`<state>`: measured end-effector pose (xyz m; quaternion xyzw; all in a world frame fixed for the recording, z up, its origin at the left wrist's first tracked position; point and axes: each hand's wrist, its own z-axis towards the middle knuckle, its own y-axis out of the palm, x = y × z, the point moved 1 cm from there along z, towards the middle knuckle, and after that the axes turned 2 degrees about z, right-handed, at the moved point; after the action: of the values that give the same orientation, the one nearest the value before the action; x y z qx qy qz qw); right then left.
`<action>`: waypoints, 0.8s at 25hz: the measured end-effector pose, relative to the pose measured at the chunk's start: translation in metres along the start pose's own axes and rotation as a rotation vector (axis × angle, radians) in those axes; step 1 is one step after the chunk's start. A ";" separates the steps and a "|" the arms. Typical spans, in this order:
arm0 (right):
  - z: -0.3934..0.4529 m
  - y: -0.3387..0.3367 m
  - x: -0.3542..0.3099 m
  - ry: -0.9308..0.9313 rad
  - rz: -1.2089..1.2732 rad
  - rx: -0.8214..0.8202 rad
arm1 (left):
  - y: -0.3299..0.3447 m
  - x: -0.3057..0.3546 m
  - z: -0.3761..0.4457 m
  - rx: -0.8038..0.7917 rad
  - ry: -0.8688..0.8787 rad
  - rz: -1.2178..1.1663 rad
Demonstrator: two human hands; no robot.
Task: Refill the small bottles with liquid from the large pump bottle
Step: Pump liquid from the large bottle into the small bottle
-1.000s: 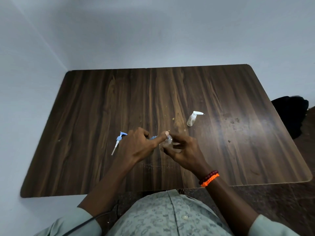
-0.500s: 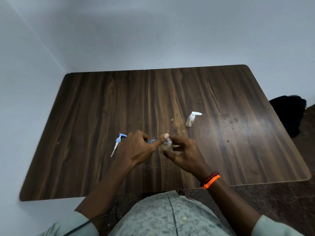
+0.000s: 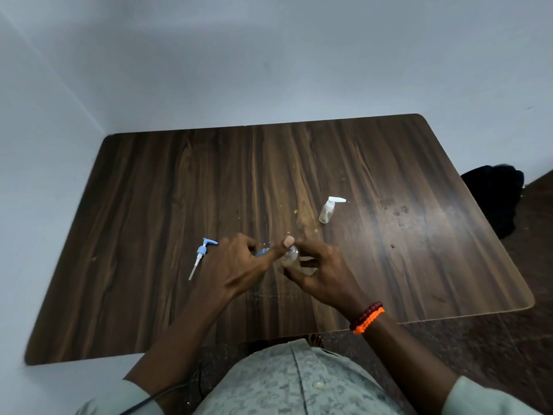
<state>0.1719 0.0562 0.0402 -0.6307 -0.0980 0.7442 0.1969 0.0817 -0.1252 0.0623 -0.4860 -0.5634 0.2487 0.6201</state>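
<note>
Both your hands are closed on work at the table's near-centre: left hand gripping something blue, mostly hidden, right hand pinching the small clear bottle, neck tilted leftward toward your left thumb.

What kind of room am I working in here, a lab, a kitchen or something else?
Probably a plain indoor room, not a fitted lab or kitchen: a dark wood-grain laminate table pushed into a corner of bare pale walls, dark stone-like floor, and only small clear plastic bottles on it.
</note>
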 end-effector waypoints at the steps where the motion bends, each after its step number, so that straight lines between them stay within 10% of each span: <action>1: 0.001 -0.003 0.000 0.003 -0.017 0.005 | 0.001 0.001 0.000 0.017 -0.002 0.002; 20: -0.004 0.000 0.003 0.041 -0.019 -0.020 | 0.005 0.005 -0.006 -0.045 -0.064 -0.063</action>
<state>0.1752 0.0575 0.0369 -0.6466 -0.1074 0.7283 0.1998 0.0896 -0.1208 0.0612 -0.4736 -0.6035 0.2315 0.5982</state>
